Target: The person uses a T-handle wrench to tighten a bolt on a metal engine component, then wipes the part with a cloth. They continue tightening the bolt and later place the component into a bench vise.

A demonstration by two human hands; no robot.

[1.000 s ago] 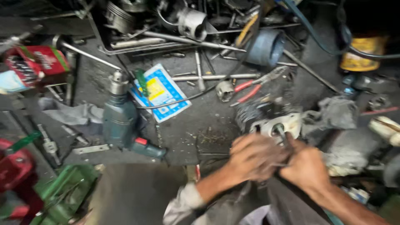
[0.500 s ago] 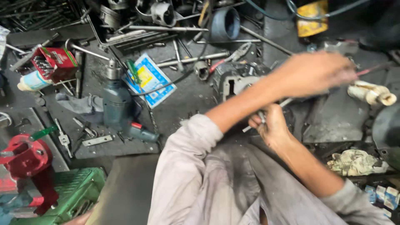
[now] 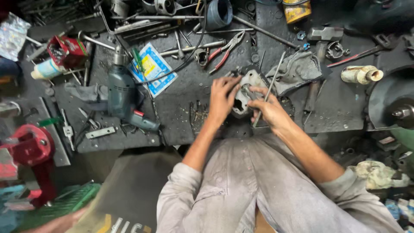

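Returned hands [image 3: 224, 97] on grimy casting [image 3: 246, 88]

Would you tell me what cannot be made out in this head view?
- Metal part: its underside, hidden by the left hand and right hand.
- Thin rod: its lower end, behind the right hand.
- Red vise: blurred, cut off by the left edge.

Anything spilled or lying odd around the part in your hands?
Small dark debris lies scattered on the mat beside the left hand. A thin rod rests slanted across the grey rag. The metal housing shows no visible damage.
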